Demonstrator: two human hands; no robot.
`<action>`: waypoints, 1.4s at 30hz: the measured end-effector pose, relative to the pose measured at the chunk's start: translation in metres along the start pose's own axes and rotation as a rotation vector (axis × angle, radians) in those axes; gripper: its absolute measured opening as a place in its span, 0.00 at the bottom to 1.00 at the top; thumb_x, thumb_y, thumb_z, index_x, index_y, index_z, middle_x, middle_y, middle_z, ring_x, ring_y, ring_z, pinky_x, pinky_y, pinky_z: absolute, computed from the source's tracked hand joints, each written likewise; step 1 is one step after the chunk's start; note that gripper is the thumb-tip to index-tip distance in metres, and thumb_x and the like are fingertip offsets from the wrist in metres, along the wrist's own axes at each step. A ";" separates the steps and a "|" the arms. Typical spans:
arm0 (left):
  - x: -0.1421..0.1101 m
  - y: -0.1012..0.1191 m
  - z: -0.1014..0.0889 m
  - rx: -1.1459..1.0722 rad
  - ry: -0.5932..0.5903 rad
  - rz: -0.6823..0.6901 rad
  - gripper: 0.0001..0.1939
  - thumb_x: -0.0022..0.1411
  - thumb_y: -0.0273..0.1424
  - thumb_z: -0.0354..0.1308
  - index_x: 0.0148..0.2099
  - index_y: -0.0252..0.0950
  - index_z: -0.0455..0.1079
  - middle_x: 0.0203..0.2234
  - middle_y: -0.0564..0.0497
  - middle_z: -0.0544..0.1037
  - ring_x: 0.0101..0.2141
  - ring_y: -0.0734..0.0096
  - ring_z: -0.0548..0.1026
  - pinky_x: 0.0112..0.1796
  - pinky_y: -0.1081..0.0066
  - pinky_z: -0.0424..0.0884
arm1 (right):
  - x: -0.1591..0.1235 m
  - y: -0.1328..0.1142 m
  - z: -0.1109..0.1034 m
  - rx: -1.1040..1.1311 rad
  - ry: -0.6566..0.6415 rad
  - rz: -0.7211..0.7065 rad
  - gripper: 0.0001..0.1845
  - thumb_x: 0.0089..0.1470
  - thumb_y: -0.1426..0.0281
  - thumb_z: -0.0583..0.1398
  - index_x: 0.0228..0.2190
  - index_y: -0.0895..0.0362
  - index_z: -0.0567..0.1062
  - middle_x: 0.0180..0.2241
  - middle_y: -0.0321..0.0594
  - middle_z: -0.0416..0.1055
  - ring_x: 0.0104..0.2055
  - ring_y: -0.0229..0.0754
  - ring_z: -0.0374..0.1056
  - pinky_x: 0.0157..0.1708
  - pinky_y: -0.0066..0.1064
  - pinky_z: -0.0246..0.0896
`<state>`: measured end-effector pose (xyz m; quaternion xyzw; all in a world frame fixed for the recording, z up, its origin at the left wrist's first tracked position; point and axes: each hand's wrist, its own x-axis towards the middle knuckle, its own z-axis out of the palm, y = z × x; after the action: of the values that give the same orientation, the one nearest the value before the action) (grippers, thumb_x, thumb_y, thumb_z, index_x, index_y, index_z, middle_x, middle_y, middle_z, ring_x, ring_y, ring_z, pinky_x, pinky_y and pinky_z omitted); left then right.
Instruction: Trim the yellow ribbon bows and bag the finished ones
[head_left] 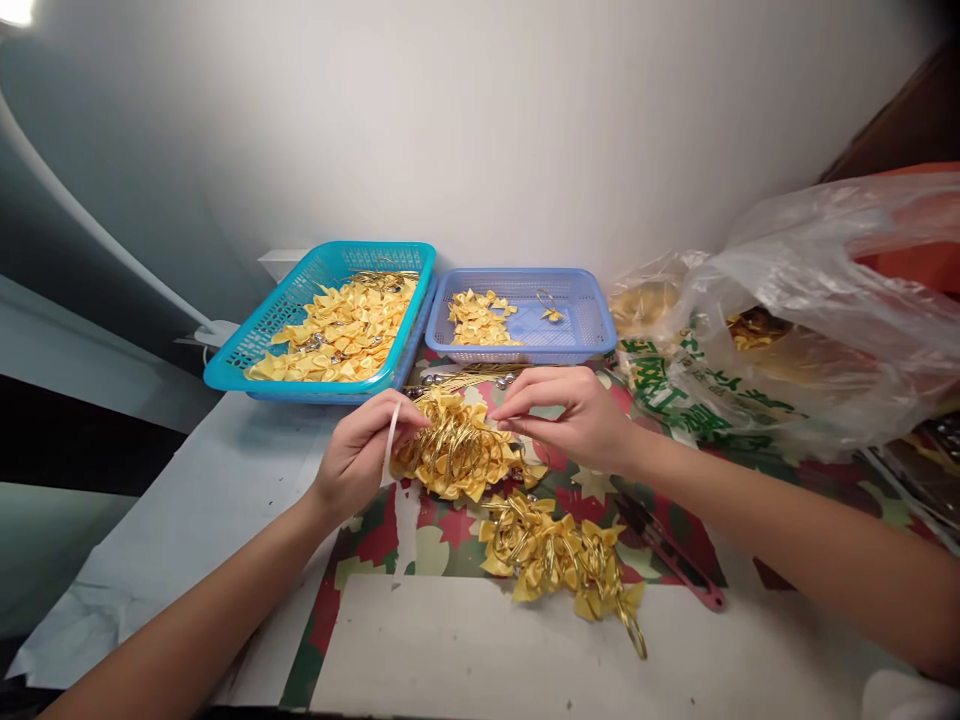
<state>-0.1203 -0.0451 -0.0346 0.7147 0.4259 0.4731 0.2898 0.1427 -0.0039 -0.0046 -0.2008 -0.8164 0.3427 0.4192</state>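
My left hand (364,455) is closed at the left end of a thick bunch of yellow ribbon bows (457,450) with shiny gold ties looped through them. A thin white band (391,440) passes over its fingers. On the other side of the bunch, my right hand (570,412) has thumb and fingertips drawn into a pinch; whatever is between them is too small to make out. Just below and to the right lies a second bunch of yellow bows (559,555), its gold loops trailing to the lower right.
A turquoise basket (225,375) full of yellow bows stands back left, beside a blue-violet basket (574,315) with fewer bows. Pink-handled scissors or snips (701,590) lie near my right forearm. Plastic bags (757,380) crowd the right. Gold ties (472,378) and silvery beads lie behind my hands.
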 end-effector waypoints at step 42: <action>0.041 0.036 0.056 0.336 -0.404 0.111 0.08 0.65 0.31 0.57 0.34 0.38 0.77 0.26 0.55 0.80 0.28 0.75 0.75 0.30 0.75 0.66 | -0.043 -0.003 -0.011 0.487 0.255 0.818 0.21 0.48 0.69 0.65 0.46 0.57 0.79 0.23 0.35 0.76 0.25 0.35 0.70 0.29 0.30 0.67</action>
<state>-0.0490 -0.0261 -0.0090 0.8550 0.3921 0.2585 0.2199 0.1761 -0.0276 -0.0214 -0.4413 -0.5090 0.6327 0.3818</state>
